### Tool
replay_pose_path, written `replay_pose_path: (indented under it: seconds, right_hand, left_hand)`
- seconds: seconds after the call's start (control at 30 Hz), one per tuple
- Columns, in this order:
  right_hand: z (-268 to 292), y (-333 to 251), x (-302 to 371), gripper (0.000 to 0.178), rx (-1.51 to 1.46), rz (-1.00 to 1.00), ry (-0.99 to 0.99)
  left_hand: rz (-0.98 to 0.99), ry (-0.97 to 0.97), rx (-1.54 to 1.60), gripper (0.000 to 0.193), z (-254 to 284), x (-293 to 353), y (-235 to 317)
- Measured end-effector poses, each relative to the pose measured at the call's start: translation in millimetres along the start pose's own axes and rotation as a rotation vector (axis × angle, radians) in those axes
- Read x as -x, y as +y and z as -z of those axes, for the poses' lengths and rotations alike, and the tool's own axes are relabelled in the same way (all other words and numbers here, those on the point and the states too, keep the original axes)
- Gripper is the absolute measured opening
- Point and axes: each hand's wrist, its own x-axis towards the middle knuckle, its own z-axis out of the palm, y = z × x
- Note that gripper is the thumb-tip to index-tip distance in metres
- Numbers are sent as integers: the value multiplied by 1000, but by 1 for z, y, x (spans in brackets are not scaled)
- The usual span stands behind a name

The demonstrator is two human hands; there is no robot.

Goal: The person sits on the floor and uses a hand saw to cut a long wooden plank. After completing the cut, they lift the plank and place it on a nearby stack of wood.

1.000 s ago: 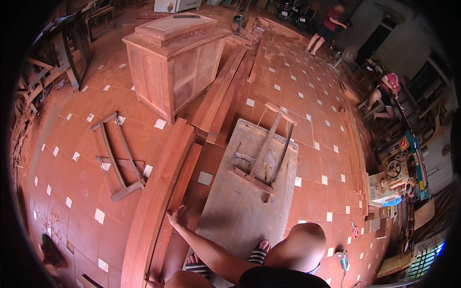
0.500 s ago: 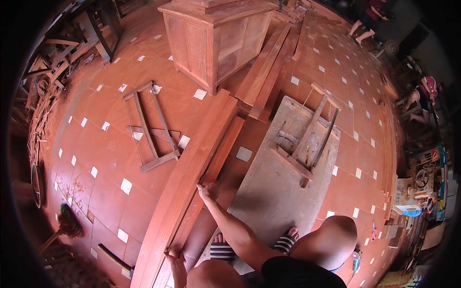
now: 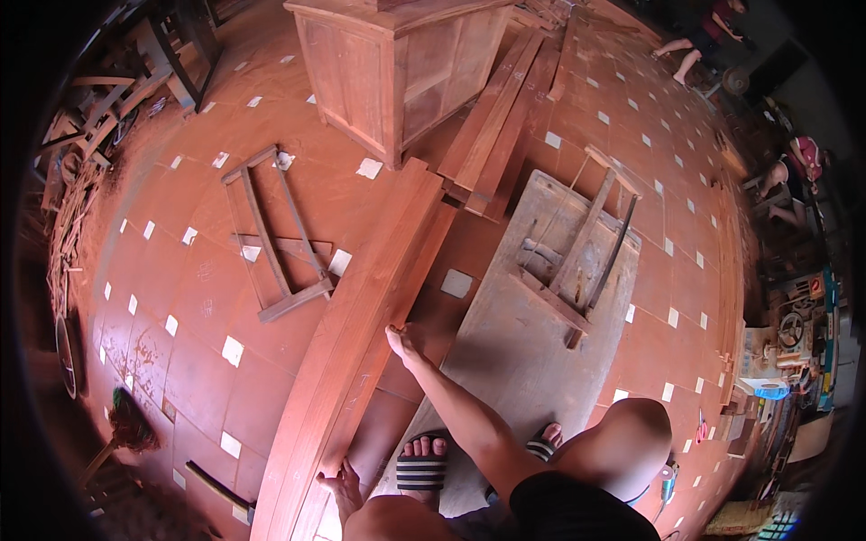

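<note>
A long, wide reddish plank (image 3: 347,329) runs from the lower edge up toward a wooden cabinet. A narrower plank (image 3: 361,388) lies along its right side, against it. My right hand (image 3: 403,344) touches the narrower plank's right edge about midway along; its fingers are mostly hidden. Closer to me, my left hand (image 3: 343,490) rests at the same edge with its thumb and fingers apart. Beneath my sandalled feet is a grey board (image 3: 487,388). One frame saw (image 3: 577,257) lies on that board, and another frame saw (image 3: 275,243) lies on the floor to the left.
The wooden cabinet (image 3: 397,81) stands at the far end, with more planks (image 3: 505,117) stretching away beside it. Lower left is a broom (image 3: 131,424). Scrap wood (image 3: 77,198) heaps at the left. Two people and a machine (image 3: 785,338) are at the right.
The narrower plank has moved left, and the dark gap between it and the wide plank has closed. My hands have shifted to its right edge, and my left hand's fingers have spread.
</note>
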Motion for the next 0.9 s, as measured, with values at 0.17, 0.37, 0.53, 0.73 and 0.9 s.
replay_pose_path:
  seconds: [0.17,0.37,0.53,0.73,0.9]
  right_hand:
    - [100,-37,-41,32,516,697,-286]
    - [315,-40,9,27,857,632,-277]
    - [422,36,16,27,886,596,-80]
    - [428,94,-3,33,889,488,-152]
    - [405,122,-55,43,855,414,-176]
  left_hand:
    - [27,-49,208,84,-36,-43,-21]
    - [170,-114,-205,58,-137,30,-85]
    - [74,-590,-749,34,-254,95,-156]
    - [-72,-953,-1113,30,-393,225,-179]
    - [-310,-1166,-1366,39,-464,318,-179]
